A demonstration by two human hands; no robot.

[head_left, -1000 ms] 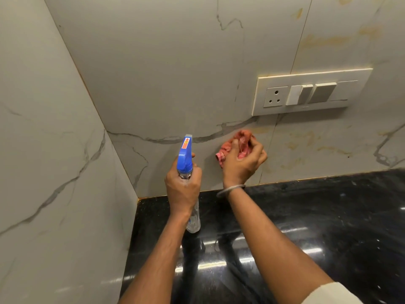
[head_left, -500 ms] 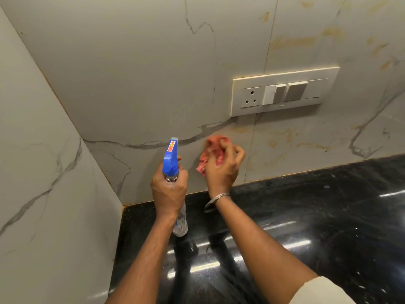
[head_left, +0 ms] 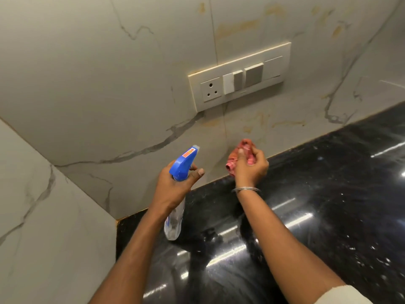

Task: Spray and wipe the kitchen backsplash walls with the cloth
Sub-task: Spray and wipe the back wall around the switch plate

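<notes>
Two hands work at a marble backsplash (head_left: 109, 84): left hand (head_left: 175, 183) grips a spray bottle (head_left: 178, 187), right hand (head_left: 251, 167) clutches a pink cloth (head_left: 235, 154).

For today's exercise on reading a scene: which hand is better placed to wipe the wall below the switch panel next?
Right. The right hand grips the pink cloth close to that wall, below the switch panel; the left hand is occupied gripping the spray bottle.

bunched pink cloth (head_left: 232, 160), blue-capped spray bottle (head_left: 183, 165)
</notes>
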